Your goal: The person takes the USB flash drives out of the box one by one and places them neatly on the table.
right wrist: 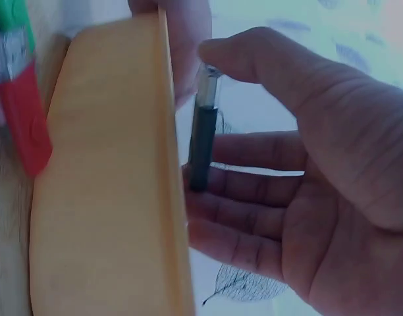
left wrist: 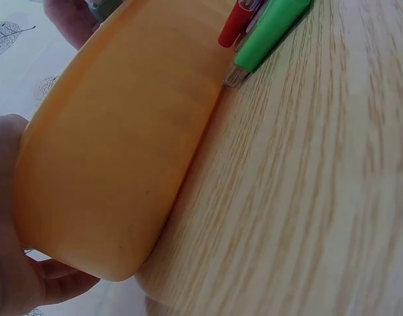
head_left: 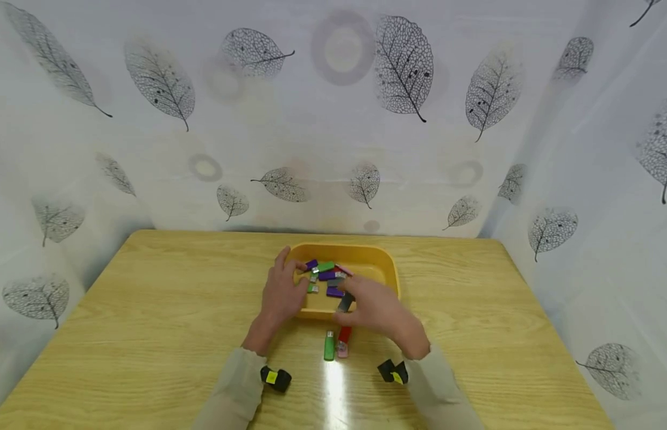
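Head view shows me my left hand (head_left: 281, 294) curled over the yellow tray's (head_left: 378, 260) left rim on the worktop (head_left: 204, 286). My right hand (head_left: 379, 307) pinches a dark USB stick (right wrist: 202, 145) just above its near side; a green stick (head_left: 329, 347) lies in front.

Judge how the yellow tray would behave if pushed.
The yellow tray looks stiff: its walls stand smooth and unbent. Wide and low, it would probably slide rather than tip. Small sticks lying loose inside might shift.
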### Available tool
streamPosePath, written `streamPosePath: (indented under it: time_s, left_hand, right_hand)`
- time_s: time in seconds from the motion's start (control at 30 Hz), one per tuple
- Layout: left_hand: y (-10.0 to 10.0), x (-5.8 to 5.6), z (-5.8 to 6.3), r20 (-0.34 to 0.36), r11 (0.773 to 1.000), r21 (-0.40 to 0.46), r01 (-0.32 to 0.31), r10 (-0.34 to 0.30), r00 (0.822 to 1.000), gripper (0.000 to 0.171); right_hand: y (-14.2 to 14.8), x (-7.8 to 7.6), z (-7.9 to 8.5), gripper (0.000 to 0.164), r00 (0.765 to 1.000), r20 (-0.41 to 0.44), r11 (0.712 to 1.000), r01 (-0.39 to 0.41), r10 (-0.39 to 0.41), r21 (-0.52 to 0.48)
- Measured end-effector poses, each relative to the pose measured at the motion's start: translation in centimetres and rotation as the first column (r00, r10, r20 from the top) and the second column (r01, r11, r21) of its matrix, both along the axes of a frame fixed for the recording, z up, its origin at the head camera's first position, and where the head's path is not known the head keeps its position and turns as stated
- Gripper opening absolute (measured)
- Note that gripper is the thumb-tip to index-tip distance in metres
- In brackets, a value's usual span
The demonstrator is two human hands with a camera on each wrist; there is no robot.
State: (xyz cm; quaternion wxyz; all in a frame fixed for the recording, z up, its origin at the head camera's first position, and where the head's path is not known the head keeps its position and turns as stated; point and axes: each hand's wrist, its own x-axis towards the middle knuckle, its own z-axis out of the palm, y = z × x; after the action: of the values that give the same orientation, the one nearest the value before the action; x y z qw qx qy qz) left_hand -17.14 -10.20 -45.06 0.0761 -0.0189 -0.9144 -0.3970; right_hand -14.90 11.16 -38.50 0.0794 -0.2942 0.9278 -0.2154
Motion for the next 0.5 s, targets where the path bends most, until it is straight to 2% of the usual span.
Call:
streamPosePath:
  time_s: [0.17,0.33,0.43,0.5]
  left_hand:
    - [0.0,0.0,0.0,-0.003,1.0,-0.002,-0.002,0.002,1.0,0.027]
    - [0.0,0.0,-0.1,-0.003,1.0,-0.011,0.0,0.0,1.0,0.027]
    - [0.0,0.0,0.0,-0.003,1.0,-0.012,0.0,0.0,1.0,0.027]
    - [0.0,0.0,0.0,-0.005,1.0,-0.01,-0.001,0.001,1.0,0.026]
  right_hand:
    - [-1.1,0.8,-0.1,0.047,0.998,-0.052,0.993,-0.033,0.039,0.112]
    - [-1.8,1.4,0.0,0.055,0.997,-0.069,0.981,-0.018,0.032,0.194]
    - [-2.3,2.0,0.3,0.056,0.991,-0.121,0.971,-0.03,0.06,0.239]
    - [-2.8,2.5,0.5,0.05,0.981,-0.169,0.963,-0.049,0.097,0.267]
